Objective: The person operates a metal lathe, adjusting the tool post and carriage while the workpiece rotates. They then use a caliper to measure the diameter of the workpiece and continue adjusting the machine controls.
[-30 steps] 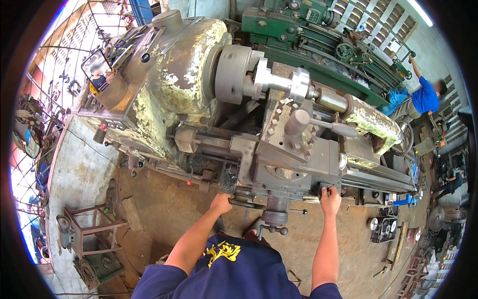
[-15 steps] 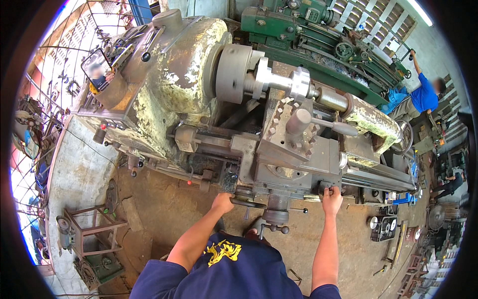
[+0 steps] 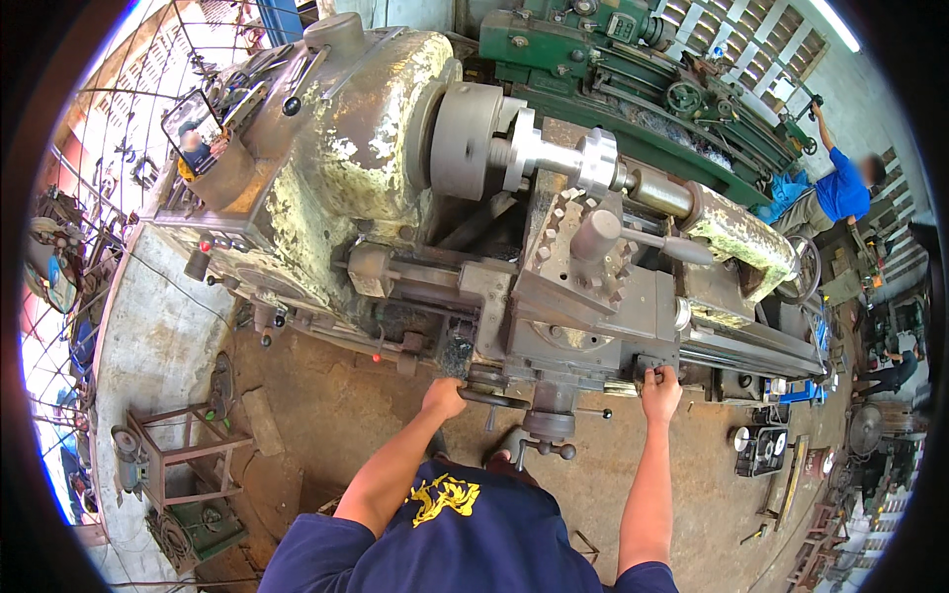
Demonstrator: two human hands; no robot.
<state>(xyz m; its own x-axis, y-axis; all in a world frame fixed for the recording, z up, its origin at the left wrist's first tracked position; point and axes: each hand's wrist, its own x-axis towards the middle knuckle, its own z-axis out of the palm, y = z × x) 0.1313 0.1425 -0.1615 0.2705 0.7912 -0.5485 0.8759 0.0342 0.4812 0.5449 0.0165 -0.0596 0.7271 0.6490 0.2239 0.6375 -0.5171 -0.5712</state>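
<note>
My left hand (image 3: 444,398) is closed round the rim of a handwheel (image 3: 499,399) at the front of a large, worn metal lathe (image 3: 386,109). My right hand (image 3: 660,393) is curled against a small control on a dark block (image 3: 652,356) at the carriage's right end; the fingers hide what they grip. Beyond my hands, a shiny turned metal workpiece (image 3: 559,158) runs between the chuck (image 3: 465,141) and the tailstock (image 3: 732,227). The tool post (image 3: 596,237), with its long clamping handle (image 3: 682,249), sits on the carriage just in front of it.
A crank with ball ends (image 3: 544,452) sticks out toward my body. A green lathe (image 3: 633,89) stands behind, with a person in blue (image 3: 840,188) at its right end. A rusty metal stand (image 3: 188,450) is on the floor at left; a black metal unit (image 3: 761,450) lies at right.
</note>
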